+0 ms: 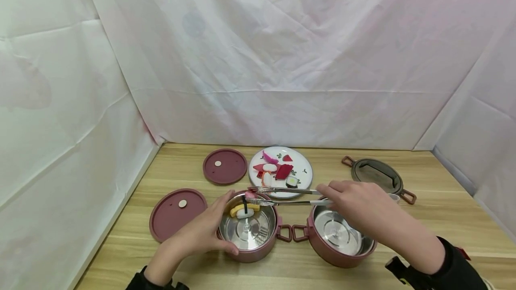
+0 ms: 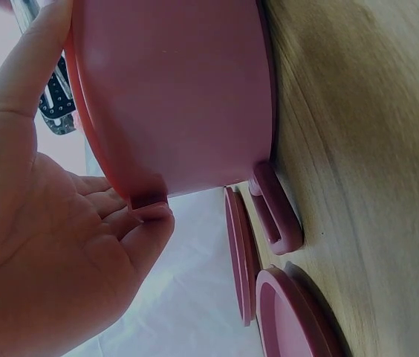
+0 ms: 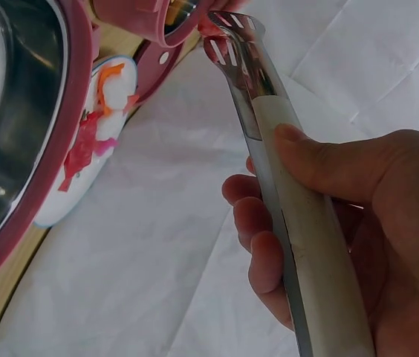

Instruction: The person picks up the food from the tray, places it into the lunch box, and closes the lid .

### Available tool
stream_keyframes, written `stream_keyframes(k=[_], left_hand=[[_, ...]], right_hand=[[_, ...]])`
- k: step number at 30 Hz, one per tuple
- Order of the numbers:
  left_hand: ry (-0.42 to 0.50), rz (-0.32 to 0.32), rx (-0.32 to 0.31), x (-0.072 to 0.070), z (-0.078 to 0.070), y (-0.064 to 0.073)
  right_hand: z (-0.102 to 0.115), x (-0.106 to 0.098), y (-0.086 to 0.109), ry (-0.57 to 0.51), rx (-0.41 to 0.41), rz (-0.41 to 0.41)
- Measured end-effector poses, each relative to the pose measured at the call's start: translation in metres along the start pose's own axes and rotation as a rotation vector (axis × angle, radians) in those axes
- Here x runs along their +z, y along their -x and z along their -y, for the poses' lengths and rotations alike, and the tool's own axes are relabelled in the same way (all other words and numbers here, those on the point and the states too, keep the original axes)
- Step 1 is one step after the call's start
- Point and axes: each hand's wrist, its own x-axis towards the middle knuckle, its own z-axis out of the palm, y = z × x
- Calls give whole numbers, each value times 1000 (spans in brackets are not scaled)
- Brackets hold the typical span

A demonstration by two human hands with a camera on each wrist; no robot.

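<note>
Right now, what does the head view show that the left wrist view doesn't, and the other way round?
Only the head view: the right pot, the white plate with toy food on it, and the inside of the left pot, holding yellow and white pieces.

Only the left wrist view: the left pot's loop handle near the lids, and a small tab at its rim, beside the left hand.

Both: the left hand, the left pot's outer wall, two maroon lids, the wooden table.
</note>
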Motion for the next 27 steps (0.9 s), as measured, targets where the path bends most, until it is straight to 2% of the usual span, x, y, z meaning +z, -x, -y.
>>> stream_keyframes(k=[8,16,27], left_hand=[[5,1,3,0,1,1],[0,-8,12,0,2,1],[-2,4,-22,1,3,0]], right_hand=[[9,6,0,-37,-49,1],[20,12,-7,-79,-64,85],[31,20,-24,-122,-71,178]])
